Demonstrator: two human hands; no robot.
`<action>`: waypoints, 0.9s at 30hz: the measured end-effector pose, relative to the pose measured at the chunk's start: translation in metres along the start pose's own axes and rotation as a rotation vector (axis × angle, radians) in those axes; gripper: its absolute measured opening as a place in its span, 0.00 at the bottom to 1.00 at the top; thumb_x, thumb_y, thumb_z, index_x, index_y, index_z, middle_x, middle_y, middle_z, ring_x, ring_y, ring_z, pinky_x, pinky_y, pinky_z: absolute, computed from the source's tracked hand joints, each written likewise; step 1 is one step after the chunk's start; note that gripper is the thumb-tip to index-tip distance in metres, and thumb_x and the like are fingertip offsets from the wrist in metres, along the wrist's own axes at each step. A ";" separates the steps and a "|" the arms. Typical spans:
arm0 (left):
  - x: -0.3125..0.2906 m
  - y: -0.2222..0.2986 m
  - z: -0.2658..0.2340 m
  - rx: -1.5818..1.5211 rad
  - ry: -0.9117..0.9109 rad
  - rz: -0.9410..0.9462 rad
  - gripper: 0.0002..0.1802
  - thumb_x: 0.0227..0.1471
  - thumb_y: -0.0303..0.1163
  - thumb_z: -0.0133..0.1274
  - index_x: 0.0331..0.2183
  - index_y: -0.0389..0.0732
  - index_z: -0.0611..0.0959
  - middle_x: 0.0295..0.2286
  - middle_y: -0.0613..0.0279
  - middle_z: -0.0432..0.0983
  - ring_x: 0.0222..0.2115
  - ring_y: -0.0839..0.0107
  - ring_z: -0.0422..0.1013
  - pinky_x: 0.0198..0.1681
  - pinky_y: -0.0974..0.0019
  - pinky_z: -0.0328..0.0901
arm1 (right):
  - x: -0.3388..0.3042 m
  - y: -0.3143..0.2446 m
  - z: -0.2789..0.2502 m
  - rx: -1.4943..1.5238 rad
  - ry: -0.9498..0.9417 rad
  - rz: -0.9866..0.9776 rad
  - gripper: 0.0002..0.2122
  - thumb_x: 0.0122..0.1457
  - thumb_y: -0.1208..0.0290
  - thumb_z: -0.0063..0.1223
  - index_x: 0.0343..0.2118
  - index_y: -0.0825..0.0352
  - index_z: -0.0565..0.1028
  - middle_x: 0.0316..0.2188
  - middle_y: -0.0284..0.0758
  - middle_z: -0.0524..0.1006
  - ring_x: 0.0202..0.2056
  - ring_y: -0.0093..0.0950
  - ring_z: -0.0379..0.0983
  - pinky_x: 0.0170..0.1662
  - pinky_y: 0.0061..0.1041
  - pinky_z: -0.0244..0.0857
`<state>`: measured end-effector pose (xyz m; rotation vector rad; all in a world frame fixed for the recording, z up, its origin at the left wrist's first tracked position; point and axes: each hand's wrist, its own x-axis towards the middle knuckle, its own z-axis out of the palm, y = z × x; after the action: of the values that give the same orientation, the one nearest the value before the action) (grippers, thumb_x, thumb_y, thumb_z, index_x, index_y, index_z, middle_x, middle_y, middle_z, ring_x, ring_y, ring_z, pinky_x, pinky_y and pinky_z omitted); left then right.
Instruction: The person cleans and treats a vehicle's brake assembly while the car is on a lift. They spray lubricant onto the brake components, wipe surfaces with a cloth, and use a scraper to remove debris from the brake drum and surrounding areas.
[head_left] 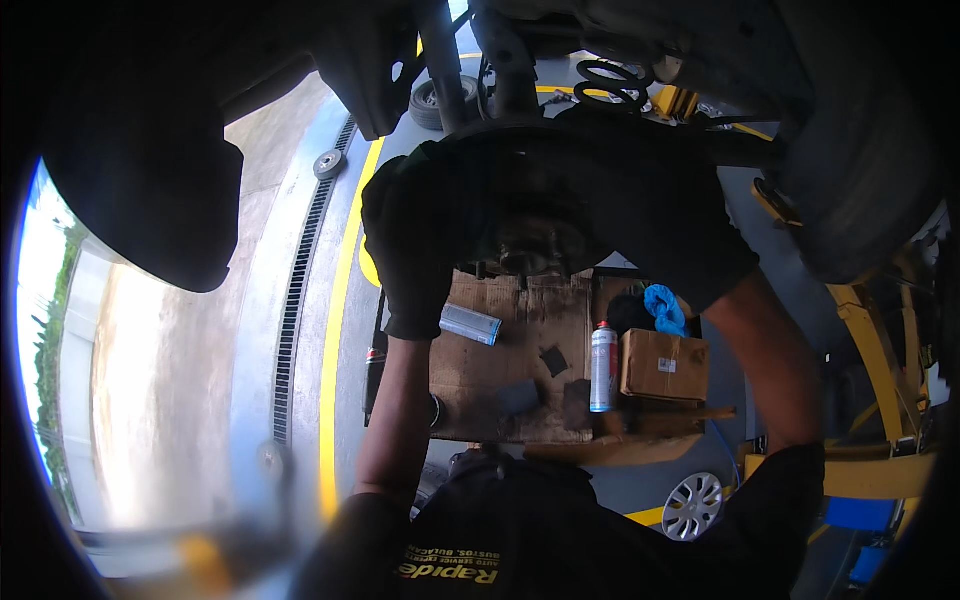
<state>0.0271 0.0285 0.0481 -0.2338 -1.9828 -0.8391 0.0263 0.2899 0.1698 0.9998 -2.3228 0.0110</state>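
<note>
A dark, round wheel hub part (530, 205) hangs in deep shade under a raised vehicle, in front of me. My left hand (408, 225), in a black glove, is at its left edge with the fingers curled against it. From the right, my right hand (665, 205), also gloved in black, reaches up to the part's other side. Its fingers are lost in the dark. Below the part lies a brown cardboard sheet (480, 395), with a spray can (470, 324) on its side. Another spray can (604, 368) stands upright beside a small cardboard box (664, 366).
A blue crumpled glove or cloth (664, 308) lies behind the box. A coil spring (612, 84) and dark suspension parts hang overhead. Yellow lift arms (880, 360) stand at right. A wheel cover (692, 506) and a tyre (440, 105) are on the floor, near a drain grate (295, 300).
</note>
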 end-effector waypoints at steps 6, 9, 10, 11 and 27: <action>0.007 0.023 0.011 0.259 -0.121 0.225 0.32 0.53 0.36 0.66 0.59 0.40 0.79 0.57 0.52 0.74 0.59 0.51 0.67 0.64 0.50 0.60 | -0.034 -0.022 -0.016 -0.156 0.037 0.160 0.23 0.57 0.74 0.64 0.56 0.53 0.80 0.47 0.29 0.84 0.43 0.30 0.83 0.41 0.30 0.78; 0.022 0.004 -0.020 0.253 -0.165 0.250 0.25 0.52 0.32 0.67 0.53 0.44 0.85 0.54 0.54 0.76 0.53 0.53 0.72 0.56 0.52 0.65 | -0.033 -0.036 -0.016 -0.142 0.011 0.239 0.22 0.58 0.74 0.63 0.56 0.52 0.81 0.45 0.29 0.83 0.40 0.29 0.83 0.39 0.30 0.77; 0.022 -0.007 -0.026 0.197 -0.130 0.151 0.25 0.51 0.30 0.67 0.52 0.44 0.84 0.52 0.54 0.77 0.51 0.53 0.72 0.55 0.52 0.67 | -0.030 -0.039 -0.018 -0.141 0.005 0.238 0.21 0.58 0.73 0.63 0.56 0.51 0.81 0.45 0.30 0.83 0.39 0.29 0.83 0.39 0.29 0.77; 0.022 -0.013 -0.029 0.139 -0.096 0.053 0.25 0.49 0.29 0.67 0.52 0.43 0.84 0.50 0.55 0.78 0.49 0.52 0.73 0.53 0.53 0.68 | -0.035 -0.042 -0.024 -0.104 -0.025 0.328 0.20 0.59 0.73 0.63 0.56 0.52 0.81 0.43 0.31 0.83 0.37 0.30 0.82 0.38 0.30 0.76; 0.053 0.076 0.033 -0.387 -0.259 0.403 0.22 0.59 0.35 0.61 0.54 0.42 0.82 0.50 0.54 0.79 0.50 0.58 0.76 0.57 0.54 0.69 | -0.154 -0.079 -0.030 0.340 0.351 0.786 0.15 0.68 0.66 0.59 0.54 0.64 0.83 0.37 0.38 0.86 0.40 0.30 0.85 0.42 0.27 0.75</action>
<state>0.0114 0.0980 0.1166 -0.9747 -1.8944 -0.9513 0.1764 0.3416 0.0949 0.1392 -2.2604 0.8414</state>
